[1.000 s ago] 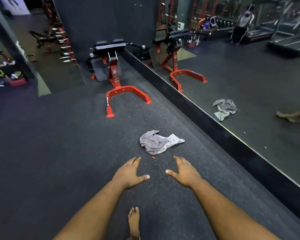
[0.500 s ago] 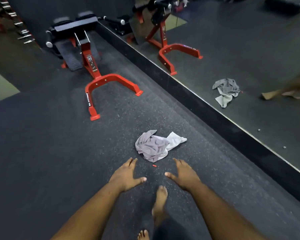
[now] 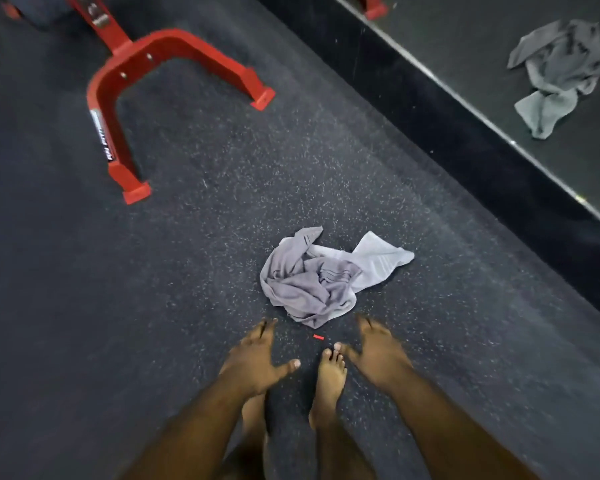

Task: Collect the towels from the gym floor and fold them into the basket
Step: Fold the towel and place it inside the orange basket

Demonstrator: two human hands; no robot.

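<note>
While both arms reach down, the left hand and right hand hover spread wide, holding nothing, just short of the crumpled grey cotton towel on the speckled dark rubber floor. Risk here: grabbing one loose corner could leave the rest dragging underfoot, with a bare foot so near.
</note>
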